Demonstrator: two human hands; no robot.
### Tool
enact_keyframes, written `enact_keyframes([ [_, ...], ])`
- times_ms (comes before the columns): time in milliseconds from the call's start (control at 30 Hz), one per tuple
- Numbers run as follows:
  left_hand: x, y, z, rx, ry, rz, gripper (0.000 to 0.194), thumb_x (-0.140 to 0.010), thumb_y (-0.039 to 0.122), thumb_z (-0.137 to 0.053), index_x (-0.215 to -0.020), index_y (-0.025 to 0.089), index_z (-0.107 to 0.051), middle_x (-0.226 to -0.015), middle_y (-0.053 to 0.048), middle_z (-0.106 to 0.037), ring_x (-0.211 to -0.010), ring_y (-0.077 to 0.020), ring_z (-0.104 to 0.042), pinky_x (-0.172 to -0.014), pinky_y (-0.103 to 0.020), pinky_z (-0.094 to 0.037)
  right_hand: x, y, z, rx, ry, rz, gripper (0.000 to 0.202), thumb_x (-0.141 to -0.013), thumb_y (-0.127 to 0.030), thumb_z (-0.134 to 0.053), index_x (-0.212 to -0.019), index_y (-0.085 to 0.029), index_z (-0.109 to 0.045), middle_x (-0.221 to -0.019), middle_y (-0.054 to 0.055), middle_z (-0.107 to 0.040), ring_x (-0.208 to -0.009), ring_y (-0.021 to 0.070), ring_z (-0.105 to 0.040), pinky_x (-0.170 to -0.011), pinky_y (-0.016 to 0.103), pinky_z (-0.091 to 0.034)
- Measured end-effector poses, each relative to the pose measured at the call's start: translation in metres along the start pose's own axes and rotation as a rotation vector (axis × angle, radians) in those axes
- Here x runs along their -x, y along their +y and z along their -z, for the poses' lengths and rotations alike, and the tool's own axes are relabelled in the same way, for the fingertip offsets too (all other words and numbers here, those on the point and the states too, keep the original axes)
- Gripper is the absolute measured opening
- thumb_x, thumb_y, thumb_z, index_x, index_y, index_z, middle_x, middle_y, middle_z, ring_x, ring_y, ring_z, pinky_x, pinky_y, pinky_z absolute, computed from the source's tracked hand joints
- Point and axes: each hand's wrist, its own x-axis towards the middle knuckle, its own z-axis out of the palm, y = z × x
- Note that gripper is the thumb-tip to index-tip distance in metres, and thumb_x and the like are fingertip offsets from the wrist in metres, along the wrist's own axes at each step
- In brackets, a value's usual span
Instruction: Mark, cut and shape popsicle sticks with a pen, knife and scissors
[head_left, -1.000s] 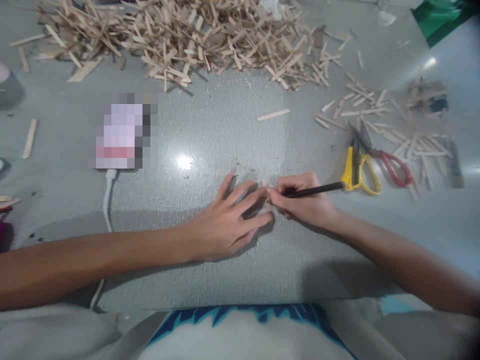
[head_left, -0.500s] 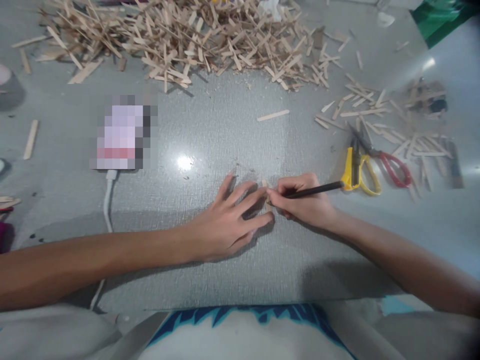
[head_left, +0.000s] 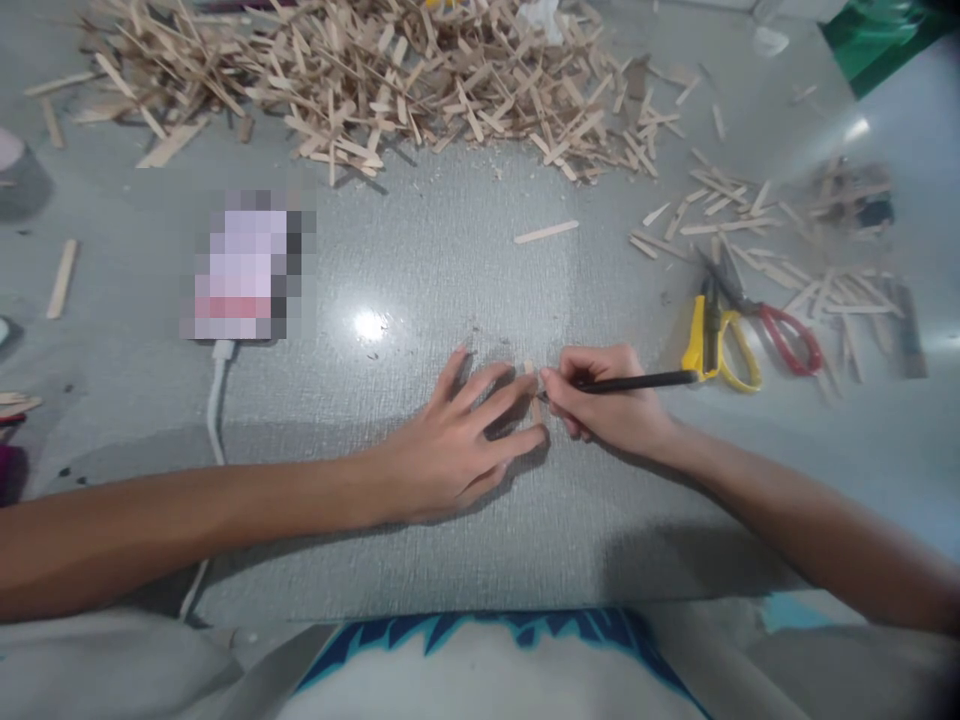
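Note:
A small wooden stick (head_left: 535,408) lies upright in the view on the grey table (head_left: 465,560), between my two hands. My left hand (head_left: 469,440) rests palm down with its fingers spread, two fingertips touching the stick's left side. My right hand (head_left: 611,405) is closed around a black pen (head_left: 637,382). The pen points left, its tip at or close to the stick; the exact contact is too small to tell.
A large pile of wooden sticks (head_left: 450,80) spans the back. Yellow-handled scissors (head_left: 739,355) and a red-handled pair (head_left: 791,340) lie at the right near scattered sticks. A blurred-out device (head_left: 240,270) with a white cable (head_left: 215,400) lies at the left. One stick (head_left: 547,232) lies mid-table.
My right fingertips have shifted slightly right, away from my left fingers, and the pen now lies flatter, its back end a little lower and further right. My left hand has hardly moved.

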Motion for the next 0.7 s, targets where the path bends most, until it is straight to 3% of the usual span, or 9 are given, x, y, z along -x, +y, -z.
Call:
enact_keyframes([
  [700, -0.0002, -0.0002, -0.0025, 0.011, 0.020, -0.013, 0.042, -0.105, 0.021, -0.063, -0.147, 0.025, -0.058, -0.170, -0.023, -0.043, -0.160, -0.0476, -0.037, -0.129, -0.084, -0.023, -0.0003, -0.0017, 0.0011, 0.046, -0.005, 0.096, 0.049, -0.107, -0.028, -0.066, -0.062, -0.023, -0.048, -0.045, -0.006, -0.054, -0.034, 0.0068, -0.049, -0.037, 0.020, -0.035],
])
